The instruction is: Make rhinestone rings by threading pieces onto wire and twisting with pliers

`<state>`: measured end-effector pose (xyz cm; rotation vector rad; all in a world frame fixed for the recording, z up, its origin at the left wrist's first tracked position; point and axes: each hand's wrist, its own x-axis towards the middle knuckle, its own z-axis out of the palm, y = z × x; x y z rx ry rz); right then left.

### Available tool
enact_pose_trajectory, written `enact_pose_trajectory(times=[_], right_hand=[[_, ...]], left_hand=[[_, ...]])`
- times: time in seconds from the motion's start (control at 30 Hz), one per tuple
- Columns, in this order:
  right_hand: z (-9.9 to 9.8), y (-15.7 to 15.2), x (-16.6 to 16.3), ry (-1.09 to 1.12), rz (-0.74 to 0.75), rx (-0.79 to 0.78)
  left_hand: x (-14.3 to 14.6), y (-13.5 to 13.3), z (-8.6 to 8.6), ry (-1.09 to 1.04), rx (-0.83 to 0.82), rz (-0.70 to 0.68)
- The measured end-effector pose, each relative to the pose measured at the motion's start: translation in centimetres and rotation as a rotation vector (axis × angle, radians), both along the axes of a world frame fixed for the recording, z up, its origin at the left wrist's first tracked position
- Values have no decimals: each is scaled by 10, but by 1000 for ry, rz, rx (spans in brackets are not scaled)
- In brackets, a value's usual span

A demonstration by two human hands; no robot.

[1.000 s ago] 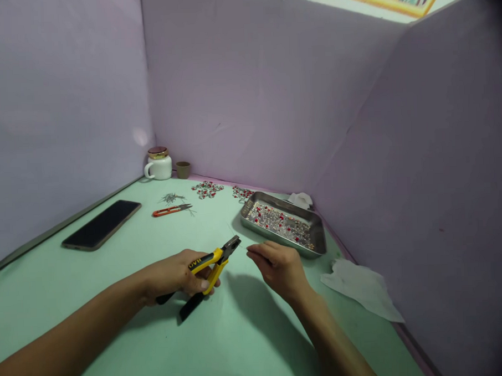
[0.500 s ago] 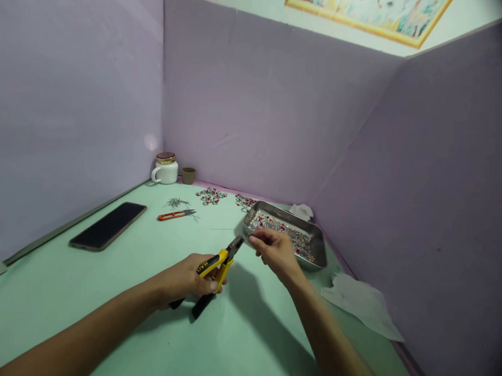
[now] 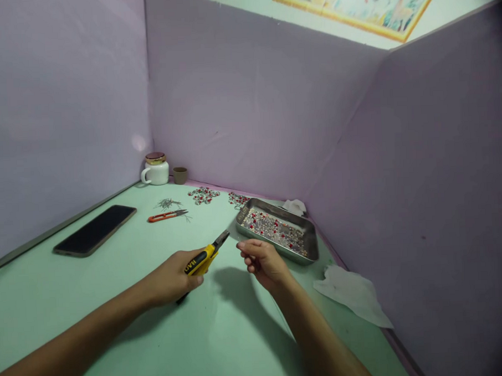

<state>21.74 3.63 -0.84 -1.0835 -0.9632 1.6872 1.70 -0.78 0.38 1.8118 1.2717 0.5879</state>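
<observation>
My left hand (image 3: 182,277) is wrapped round a pair of yellow-and-black pliers (image 3: 204,259), whose metal jaws point up and to the right. Just right of the jaw tips, my right hand (image 3: 262,262) pinches a thin, pale strand that looks like wire (image 3: 238,239). More of this strand seems to trail below the wrist; the fingers hide the stretch between. Jaws and strand are apart. Beyond my right hand lies a metal tray (image 3: 314,246) with many small clear and red beads (image 3: 275,226) spread over its bottom.
Orange-handled thread snips (image 3: 167,216) lie beside a heap of wire bits (image 3: 168,203). Red-and-silver beaded pieces (image 3: 203,195) form two piles at the back. A phone (image 3: 95,230), lidded white mug (image 3: 155,170), small brown cup (image 3: 180,175) and white tissue (image 3: 353,291) surround the work area.
The plier handles have closed together in my left hand. My right hand has turned and drawn back slightly from the tray, the strand now upright at its fingertips. The view has shifted a little.
</observation>
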Motion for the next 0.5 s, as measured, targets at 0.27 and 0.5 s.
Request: enact_pose_trajectory(times=[0.27, 0.5], right_hand=[[2, -4, -3, -28, 47, 25], [4, -7, -6, -148, 27, 80]], left_hand=[[-5, -7, 3, 167, 160, -29], [-4, -5, -4, 221, 228, -31]])
